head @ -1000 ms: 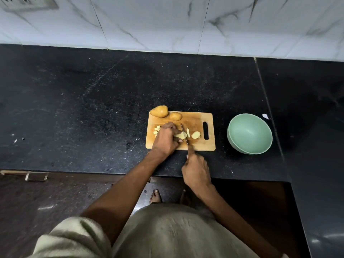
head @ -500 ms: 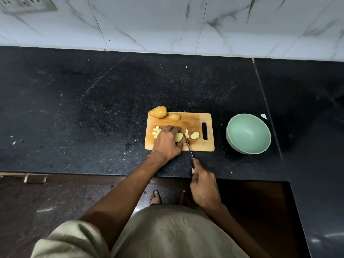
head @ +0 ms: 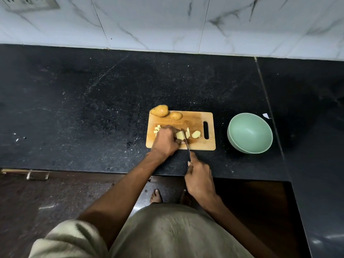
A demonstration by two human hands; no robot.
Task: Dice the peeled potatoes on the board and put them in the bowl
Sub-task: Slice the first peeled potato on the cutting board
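Watching from the head view, the left hand [head: 165,140] is curled over a pale potato piece [head: 179,135] near the middle of the wooden cutting board [head: 197,120], pinning it down, while the right hand [head: 200,180] is wrapped around the handle of the knife [head: 186,141], blade running just right of the left fingertips. My read on the potato: firm and dense, not fragile, but peeled flesh is wet and starchy, so it'll probably skate on the board if it isn't sitting on a flat cut face. Best hold looks like what's happening, fingers bent on top and tips tucked back from the blade. A couple of slices [head: 195,134] lie right of the knife, touching or nearly touching each other, and a little heap of small cubes [head: 157,129] peeks out at the left hand's far-left side. Two whole potatoes [head: 160,110] sit at the far-left corner of the board, the bigger one hanging over the edge, so I'd guess it could roll off onto the black counter [head: 93,108]. The green bowl [head: 250,133] stands right of the board, apart from it, nothing in it that I can see. The loose slices and the board's handle slot lie between the cubes and the bowl, so the dice would have to go over or round those.
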